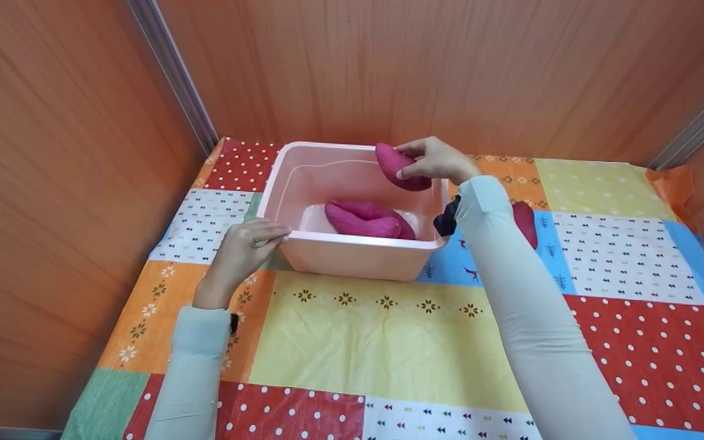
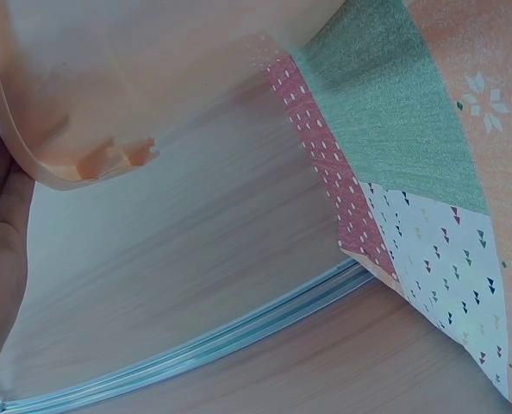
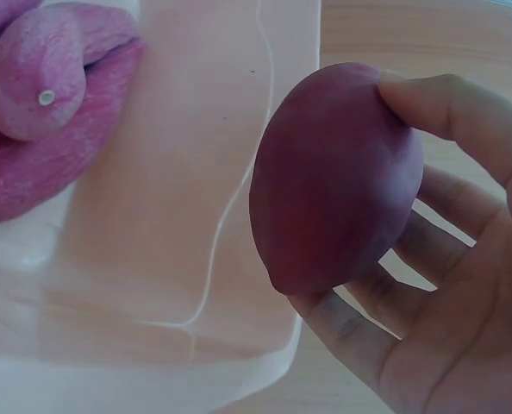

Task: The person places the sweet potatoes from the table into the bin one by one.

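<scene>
A pink plastic bin (image 1: pixel 358 260) stands on the cloth, with two sweet potatoes (image 1: pixel 361 226) lying against each other on its floor. My left hand (image 1: pixel 239 253) grips the rim at the near left corner; in the left wrist view its fingers (image 2: pixel 6 181) lie along the bin's edge. Above the right side of the bin, my right hand (image 1: pixel 440 160) holds another reddish-purple sweet potato (image 1: pixel 398 168) between thumb and fingertips. The right wrist view shows this sweet potato (image 3: pixel 334 181) pinched at its ends, overlapping the bin wall (image 3: pixel 239 285).
Another dark red sweet potato (image 1: pixel 525 223) lies on the cloth right of the bin, partly hidden by my right sleeve. A patchwork-print cloth (image 1: pixel 388 342) covers the table. Wood-grain panels (image 1: pixel 352 73) rise behind and on both sides, joined by metal strips (image 1: pixel 175 73).
</scene>
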`<action>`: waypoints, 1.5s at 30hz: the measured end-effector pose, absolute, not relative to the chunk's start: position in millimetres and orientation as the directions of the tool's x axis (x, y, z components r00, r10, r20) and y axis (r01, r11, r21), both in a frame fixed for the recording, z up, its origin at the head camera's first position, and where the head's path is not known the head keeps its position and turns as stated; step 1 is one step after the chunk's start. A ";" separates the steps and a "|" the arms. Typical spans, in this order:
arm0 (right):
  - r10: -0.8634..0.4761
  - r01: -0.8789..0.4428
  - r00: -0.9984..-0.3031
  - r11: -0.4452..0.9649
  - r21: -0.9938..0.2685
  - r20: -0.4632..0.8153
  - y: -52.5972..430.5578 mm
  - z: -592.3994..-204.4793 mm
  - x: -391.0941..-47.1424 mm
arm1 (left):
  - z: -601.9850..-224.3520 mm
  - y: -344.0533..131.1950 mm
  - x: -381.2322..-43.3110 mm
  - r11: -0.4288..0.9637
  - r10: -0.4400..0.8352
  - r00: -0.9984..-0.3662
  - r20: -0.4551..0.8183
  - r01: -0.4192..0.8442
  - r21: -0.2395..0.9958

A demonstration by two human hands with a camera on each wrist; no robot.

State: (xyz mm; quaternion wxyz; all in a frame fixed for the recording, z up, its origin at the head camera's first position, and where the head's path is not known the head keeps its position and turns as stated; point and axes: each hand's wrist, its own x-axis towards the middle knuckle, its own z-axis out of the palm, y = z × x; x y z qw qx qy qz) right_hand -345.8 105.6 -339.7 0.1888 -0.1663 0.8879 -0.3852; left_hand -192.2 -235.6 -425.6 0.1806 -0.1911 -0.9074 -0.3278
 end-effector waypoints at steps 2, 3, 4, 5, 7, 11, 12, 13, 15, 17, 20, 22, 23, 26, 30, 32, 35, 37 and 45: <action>-0.443 -0.151 -0.872 0.648 -0.747 -0.209 104.0 -341.8 -346.2 | -425.6 -235.2 -191.9 0.711 0.228 -0.859 0.459 0.469 0.524; -0.443 -0.150 -0.871 0.650 -0.745 -0.211 103.2 -342.7 -346.3 | -425.6 -234.9 -191.8 0.709 0.229 -0.856 0.463 0.473 0.524; -0.444 -0.151 -0.871 0.651 -0.744 -0.212 102.5 -343.6 -346.4 | -425.8 -234.8 -191.9 0.708 0.231 -0.853 0.468 0.477 0.521; -0.444 -0.152 -0.871 0.652 -0.743 -0.212 101.9 -344.4 -346.3 | -425.9 -234.7 -192.1 0.706 0.235 -0.849 0.473 0.484 0.517; -0.439 -0.146 -0.872 0.657 -0.740 -0.218 100.8 -345.8 -346.3 | -426.1 -234.6 -192.2 0.703 0.241 -0.842 0.482 0.494 0.512; -0.431 -0.137 -0.874 0.663 -0.736 -0.225 98.1 -347.6 -347.0 | -426.5 -235.5 -192.5 0.702 0.242 -0.841 0.484 0.496 0.511; -0.429 -0.133 -0.874 0.663 -0.737 -0.228 97.5 -347.9 -347.2 | -426.6 -235.6 -192.5 0.700 0.239 -0.842 0.483 0.494 0.515; -0.427 -0.128 -0.874 0.663 -0.738 -0.232 96.9 -348.1 -347.3 | -426.6 -235.7 -192.5 0.700 0.238 -0.843 0.483 0.493 0.517; -0.426 -0.124 -0.873 0.663 -0.738 -0.236 95.8 -348.7 -347.5 | -426.6 -235.8 -192.5 0.702 0.236 -0.846 0.478 0.488 0.519; -0.422 -0.115 -0.873 0.664 -0.738 -0.243 95.4 -348.8 -347.4 | -426.5 -235.7 -192.6 0.702 0.234 -0.850 0.473 0.484 0.523; -0.420 -0.110 -0.873 0.664 -0.739 -0.248 94.5 -348.6 -346.6 | -426.5 -235.8 -192.3 0.705 0.229 -0.856 0.463 0.474 0.527; -0.420 -0.107 -0.873 0.663 -0.741 -0.249 94.1 -348.4 -346.1 | -426.6 -235.9 -192.4 0.708 0.228 -0.859 0.458 0.469 0.528; -0.418 -0.105 -0.873 0.663 -0.741 -0.250 94.0 -348.3 -345.9 | -426.6 -235.9 -192.5 0.709 0.228 -0.859 0.458 0.469 0.527; -0.417 -0.104 -0.874 0.664 -0.741 -0.251 93.8 -349.0 -345.1 | -426.5 -235.9 -193.0 0.705 0.234 -0.853 0.466 0.479 0.522; -0.409 -0.092 -0.875 0.666 -0.741 -0.259 93.9 -351.0 -343.6 | -426.6 -236.2 -193.3 0.704 0.237 -0.848 0.474 0.486 0.517; -0.407 -0.089 -0.875 0.667 -0.740 -0.261 93.9 -352.4 -343.4 | -426.7 -236.1 -193.3 0.704 0.236 -0.848 0.476 0.486 0.517; -0.410 -0.102 -0.875 0.677 -0.729 -0.259 93.4 -354.4 -344.2 | -426.9 -235.8 -193.9 0.705 0.240 -0.841 0.485 0.494 0.509; -0.410 -0.106 -0.874 0.686 -0.720 -0.262 92.9 -355.5 -344.8 | -427.1 -235.6 -194.2 0.707 0.246 -0.834 0.494 0.503 0.497; -0.393 -0.070 -0.872 0.687 -0.723 -0.290 93.1 -356.9 -345.4 | -427.4 -235.6 -193.5 0.710 0.245 -0.833 0.496 0.503 0.493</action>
